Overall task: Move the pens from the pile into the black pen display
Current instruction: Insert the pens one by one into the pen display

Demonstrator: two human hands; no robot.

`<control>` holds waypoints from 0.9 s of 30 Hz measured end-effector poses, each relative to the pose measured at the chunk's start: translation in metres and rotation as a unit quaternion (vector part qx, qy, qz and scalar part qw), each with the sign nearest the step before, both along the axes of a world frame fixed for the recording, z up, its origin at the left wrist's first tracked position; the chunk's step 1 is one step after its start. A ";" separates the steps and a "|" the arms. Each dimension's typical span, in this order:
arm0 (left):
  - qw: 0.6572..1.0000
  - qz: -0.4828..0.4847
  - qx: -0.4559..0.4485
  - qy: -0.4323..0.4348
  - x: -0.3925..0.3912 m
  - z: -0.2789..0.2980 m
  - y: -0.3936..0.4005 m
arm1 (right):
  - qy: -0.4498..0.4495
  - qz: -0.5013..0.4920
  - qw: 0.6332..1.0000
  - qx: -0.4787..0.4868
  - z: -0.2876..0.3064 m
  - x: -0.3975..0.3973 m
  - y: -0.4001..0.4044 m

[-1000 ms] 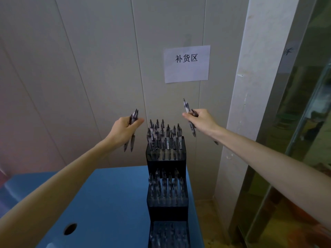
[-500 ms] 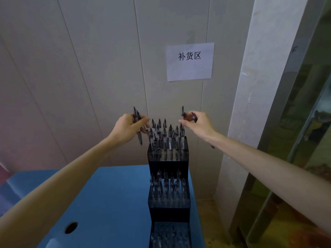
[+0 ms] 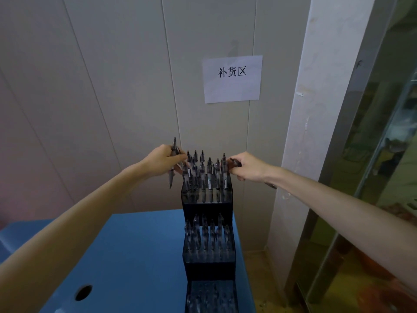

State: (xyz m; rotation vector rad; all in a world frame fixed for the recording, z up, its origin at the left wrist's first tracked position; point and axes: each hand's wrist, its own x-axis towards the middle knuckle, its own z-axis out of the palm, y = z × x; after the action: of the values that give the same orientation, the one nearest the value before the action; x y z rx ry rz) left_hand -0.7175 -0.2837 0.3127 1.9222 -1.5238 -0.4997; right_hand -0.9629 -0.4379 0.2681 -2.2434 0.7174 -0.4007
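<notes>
- Nearest you, the bottom step of the pen display [image 3: 208, 208] sat at the lower edge of view, its contents too blurred to count; the blue table [image 3: 135, 256] under it had a round hole near your left forearm.
- The middle step held a full-looking set of upright pens, untouched over the last second.
- The pile you were drawing from was nowhere in view, so you could not judge from here how many pens were left.
- Over that second both your hands dropped from up against the wall to the sides of the top step.
- Your left hand [image 3: 163, 160] gripped a pen [image 3: 172, 163], possibly two pressed together, held upright just beside the left edge of the top row; a second ago it hung higher and further left.
- Your right hand [image 3: 247, 166] had its fingers curled round a dark pen end at the right edge of the top row, touching the pens [image 3: 205, 172] standing there; whether that pen was already seated in a slot you could not tell.
- That meant you were at the insertion step on the top tier, right side first, left pen waiting.
- Farthest off, the paper sign [image 3: 232, 79] stayed on the wall behind.
</notes>
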 end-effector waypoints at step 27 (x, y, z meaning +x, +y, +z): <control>0.984 0.080 0.134 0.081 -0.030 0.011 -0.004 | -0.076 -0.111 0.973 -0.189 0.031 0.034 -0.006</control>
State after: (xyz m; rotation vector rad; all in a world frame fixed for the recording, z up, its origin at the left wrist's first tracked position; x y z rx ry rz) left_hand -0.7473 -0.2877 0.3237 2.1261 -1.2369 -0.8015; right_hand -0.9286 -0.4438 0.2986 -2.4536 0.8713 -0.8727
